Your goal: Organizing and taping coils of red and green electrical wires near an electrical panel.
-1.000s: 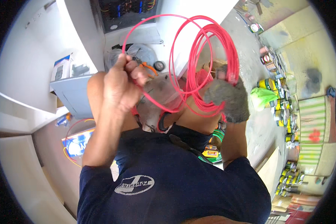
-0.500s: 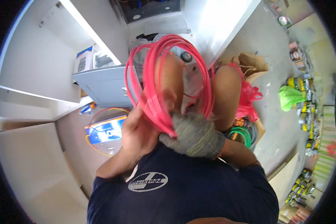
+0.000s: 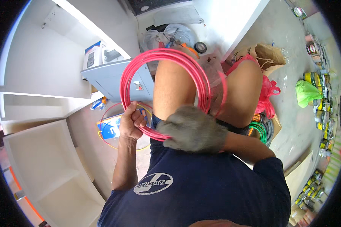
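Since the earlier frame, the red cable coil has been spread from a bunched bundle into a rounder ring, and the left hand and right hand have been drawn apart along its lower side. In the head view, the coil is held up over the left thigh, several smooth, glossy strands being laid side by side; a blurred red strand is curved outside the ring, near the right thigh. The ring's lower left is clamped in the left hand, bare, with its thumb against the strands. Its lower right is covered by the right hand, gloved in grey knit and blurred; whether its fingers are closed on the cable cannot be told. Beyond the ring, a flat grey metal panel, crumpled clear plastic and a round black tape roll are seen. A creased red bag, an open-mouthed brown paper bag and a green wire coil are grouped past the right thigh. Space on the left is bounded by a white cabinet's edges; on the right, grey floor is seen between the bags and a row of tins.
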The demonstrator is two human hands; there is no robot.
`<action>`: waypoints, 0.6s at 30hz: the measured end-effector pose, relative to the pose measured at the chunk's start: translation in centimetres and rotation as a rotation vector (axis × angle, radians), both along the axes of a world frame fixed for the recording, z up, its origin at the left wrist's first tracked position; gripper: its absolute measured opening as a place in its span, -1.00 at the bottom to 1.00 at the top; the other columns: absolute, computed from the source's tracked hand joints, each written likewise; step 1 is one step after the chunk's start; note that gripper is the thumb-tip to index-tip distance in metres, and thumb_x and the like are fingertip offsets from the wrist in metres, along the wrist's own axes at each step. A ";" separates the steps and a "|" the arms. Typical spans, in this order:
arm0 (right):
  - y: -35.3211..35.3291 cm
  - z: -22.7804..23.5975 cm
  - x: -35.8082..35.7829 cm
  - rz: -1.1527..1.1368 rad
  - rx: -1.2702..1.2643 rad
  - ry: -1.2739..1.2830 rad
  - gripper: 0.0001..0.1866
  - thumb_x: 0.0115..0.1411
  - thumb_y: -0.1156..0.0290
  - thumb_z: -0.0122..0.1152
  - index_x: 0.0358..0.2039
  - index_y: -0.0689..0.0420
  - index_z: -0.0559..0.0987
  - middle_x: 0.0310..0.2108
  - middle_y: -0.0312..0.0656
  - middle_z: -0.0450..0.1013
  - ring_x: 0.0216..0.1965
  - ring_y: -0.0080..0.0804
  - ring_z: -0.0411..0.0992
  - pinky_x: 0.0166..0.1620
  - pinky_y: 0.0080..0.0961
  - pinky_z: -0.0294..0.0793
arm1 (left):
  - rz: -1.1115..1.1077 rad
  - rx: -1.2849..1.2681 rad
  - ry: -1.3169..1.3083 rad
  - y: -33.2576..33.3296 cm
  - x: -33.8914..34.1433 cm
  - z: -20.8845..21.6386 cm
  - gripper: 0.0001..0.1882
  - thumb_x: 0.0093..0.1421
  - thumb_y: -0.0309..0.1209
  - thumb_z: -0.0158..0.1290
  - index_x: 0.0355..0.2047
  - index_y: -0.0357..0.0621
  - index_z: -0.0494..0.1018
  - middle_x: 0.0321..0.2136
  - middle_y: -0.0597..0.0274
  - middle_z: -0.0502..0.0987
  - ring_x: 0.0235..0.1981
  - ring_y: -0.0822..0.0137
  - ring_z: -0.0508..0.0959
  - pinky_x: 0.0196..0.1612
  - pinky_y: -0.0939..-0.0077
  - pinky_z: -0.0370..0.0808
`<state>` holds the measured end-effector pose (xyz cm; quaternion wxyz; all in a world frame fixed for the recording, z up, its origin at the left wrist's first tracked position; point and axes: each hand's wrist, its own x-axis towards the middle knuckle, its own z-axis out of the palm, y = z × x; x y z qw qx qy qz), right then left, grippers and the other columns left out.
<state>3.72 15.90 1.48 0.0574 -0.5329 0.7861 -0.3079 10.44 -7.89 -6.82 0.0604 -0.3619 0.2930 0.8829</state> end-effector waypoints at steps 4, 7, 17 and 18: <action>5.2 -0.1 -4.7 -0.890 -0.329 -0.031 -0.64 0.07 0.48 0.24 -0.09 0.17 0.44 -0.27 -0.26 0.41 -0.25 -0.44 0.40 -0.19 -0.57 0.39 | -0.018 0.135 0.162 -2.5 3.5 -4.2 -0.86 0.25 -0.46 -0.09 -0.47 0.07 0.30 -0.80 0.54 0.06 -0.84 0.56 0.11 -0.73 0.61 0.16; 8.6 -4.0 -10.3 -0.872 -0.075 0.031 -0.61 0.18 0.50 0.06 0.06 0.11 0.40 -0.08 -0.05 0.38 -0.17 -0.20 0.45 -0.07 -0.45 0.44 | -0.081 0.282 0.256 -2.7 2.6 -4.8 -0.89 0.23 -0.50 -0.12 -0.41 0.04 0.32 -0.80 0.54 0.08 -0.83 0.57 0.13 -0.72 0.60 0.17; 4.2 -9.0 -10.8 -0.490 -0.627 -1.403 -0.68 0.27 0.47 0.02 0.03 0.20 0.49 -0.29 -0.14 0.49 -0.25 -0.45 0.48 -0.18 -0.51 0.50 | -0.100 -0.774 -0.005 0.1 0.5 -1.3 -0.64 0.10 -0.56 0.00 -0.05 -0.21 0.32 -0.28 0.18 0.47 -0.48 0.34 0.53 -0.49 0.49 0.58; 4.2 -8.1 -10.7 -0.490 -0.623 -1.405 -0.68 0.27 0.47 0.02 0.03 0.20 0.49 -0.29 -0.14 0.49 -0.25 -0.45 0.48 -0.18 -0.51 0.50 | -0.098 -0.771 -0.007 -0.2 0.3 -1.2 -0.64 0.10 -0.56 0.00 -0.05 -0.21 0.32 -0.28 0.18 0.47 -0.48 0.34 0.53 -0.49 0.49 0.58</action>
